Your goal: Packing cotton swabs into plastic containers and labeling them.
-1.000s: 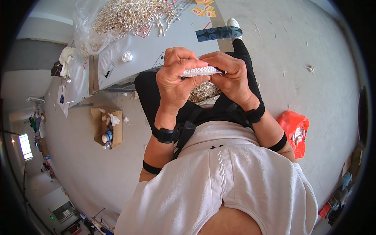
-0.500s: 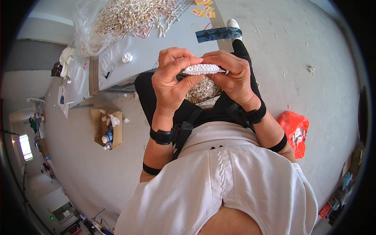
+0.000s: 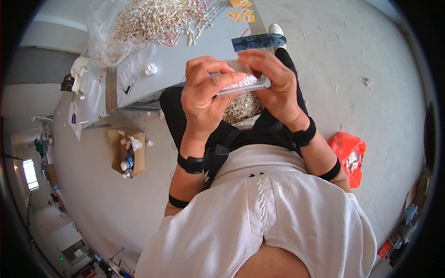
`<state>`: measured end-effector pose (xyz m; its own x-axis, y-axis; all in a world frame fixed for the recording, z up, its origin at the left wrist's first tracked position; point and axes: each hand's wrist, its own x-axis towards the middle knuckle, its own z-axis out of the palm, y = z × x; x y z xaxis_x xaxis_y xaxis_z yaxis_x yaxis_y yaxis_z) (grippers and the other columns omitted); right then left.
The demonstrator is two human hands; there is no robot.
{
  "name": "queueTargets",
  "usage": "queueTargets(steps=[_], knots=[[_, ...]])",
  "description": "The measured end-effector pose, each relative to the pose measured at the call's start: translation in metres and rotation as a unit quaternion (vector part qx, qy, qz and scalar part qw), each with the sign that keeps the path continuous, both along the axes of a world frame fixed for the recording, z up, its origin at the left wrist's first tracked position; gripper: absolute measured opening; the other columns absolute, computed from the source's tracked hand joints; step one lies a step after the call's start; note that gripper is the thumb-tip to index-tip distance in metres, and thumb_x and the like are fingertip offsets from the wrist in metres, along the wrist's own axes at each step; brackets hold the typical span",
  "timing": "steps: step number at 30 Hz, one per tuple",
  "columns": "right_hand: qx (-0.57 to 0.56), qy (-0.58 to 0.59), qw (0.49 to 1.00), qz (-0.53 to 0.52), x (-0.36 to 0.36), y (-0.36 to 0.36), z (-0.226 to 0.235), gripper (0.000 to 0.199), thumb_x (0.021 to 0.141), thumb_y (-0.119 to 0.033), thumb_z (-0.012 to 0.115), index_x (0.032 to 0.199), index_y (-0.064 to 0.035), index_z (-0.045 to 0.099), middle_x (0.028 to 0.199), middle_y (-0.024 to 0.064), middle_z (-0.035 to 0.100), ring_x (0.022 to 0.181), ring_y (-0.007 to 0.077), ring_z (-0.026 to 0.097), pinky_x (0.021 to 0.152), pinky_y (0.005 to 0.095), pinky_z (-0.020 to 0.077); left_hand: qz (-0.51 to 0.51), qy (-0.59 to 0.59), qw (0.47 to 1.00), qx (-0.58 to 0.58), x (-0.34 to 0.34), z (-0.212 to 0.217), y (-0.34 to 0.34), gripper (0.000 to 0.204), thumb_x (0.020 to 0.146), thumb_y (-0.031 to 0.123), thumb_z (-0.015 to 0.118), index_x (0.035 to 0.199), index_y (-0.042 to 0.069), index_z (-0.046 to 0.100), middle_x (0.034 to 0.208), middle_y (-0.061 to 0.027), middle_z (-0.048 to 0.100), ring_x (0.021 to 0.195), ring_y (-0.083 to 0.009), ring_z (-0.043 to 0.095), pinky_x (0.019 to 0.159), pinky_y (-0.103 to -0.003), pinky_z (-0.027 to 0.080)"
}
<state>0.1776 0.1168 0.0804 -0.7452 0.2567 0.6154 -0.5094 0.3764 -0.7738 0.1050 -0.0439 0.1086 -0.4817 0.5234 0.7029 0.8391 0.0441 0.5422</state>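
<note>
I see the clear swab pack [image 3: 242, 90] tipped between both hands' fingers.
The left hand [image 3: 202, 95] pinches its near end; the right hand [image 3: 279, 81] blurs, fingers parted around the other, grip unclear. The pack has just tilted, baring sticks [image 3: 235, 64] beyond its white tips [image 3: 245, 82], so I judge its fill better.

The grey table [image 3: 185, 54] bears heaped cotton swabs [image 3: 155, 21] — a clear plastic bag [image 3: 98, 28] against them — plus a small white container [image 3: 151, 69], yellow cards [image 3: 234, 16] and a dark blue strip [image 3: 252, 43]; on the floor [image 3: 118, 208] rest a cardboard box [image 3: 140, 162] and a red bag [image 3: 342, 143].
</note>
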Motion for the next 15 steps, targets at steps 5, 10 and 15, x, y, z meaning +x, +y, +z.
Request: queueTargets(steps=[5,10,15], knots=[[-0.428,-0.24,0.861,0.135,-0.006,0.008,-0.006,0.037,0.099,-0.022,0.058,0.123,0.0071,0.057,0.108,0.0132,0.066,0.093,0.018,0.066,0.08,0.0313,0.0571,0.095,0.137,0.986,-0.014,0.005,-0.001,0.003,0.026,0.069,0.007,0.081,0.094,0.011,0.074,0.095,0.0,0.063,0.093,-0.0224,0.054,0.077,-0.033,0.049],[-0.564,-0.228,0.736,0.297,-0.008,0.0,-0.005,0.033,0.096,-0.017,0.061,0.12,0.0069,0.059,0.107,0.0122,0.067,0.095,0.0177,0.066,0.085,0.0342,0.0555,0.071,0.195,0.976,-0.058,0.011,-0.023,0.006,0.021,0.077,0.004,0.077,0.096,0.005,0.07,0.097,-0.0026,0.063,0.095,-0.0218,0.056,0.08,-0.032,0.048],[-0.551,-0.184,0.77,0.263,-0.018,0.007,-0.012,0.032,0.091,-0.002,0.064,0.121,0.0065,0.059,0.109,0.0114,0.068,0.095,0.0175,0.066,0.087,0.0304,0.0532,0.054,0.213,0.974,-0.063,-0.001,-0.021,0.0,0.032,0.073,0.004,0.075,0.104,0.003,0.067,0.103,-0.0079,0.063,0.098,-0.0262,0.056,0.084,-0.035,0.047]])
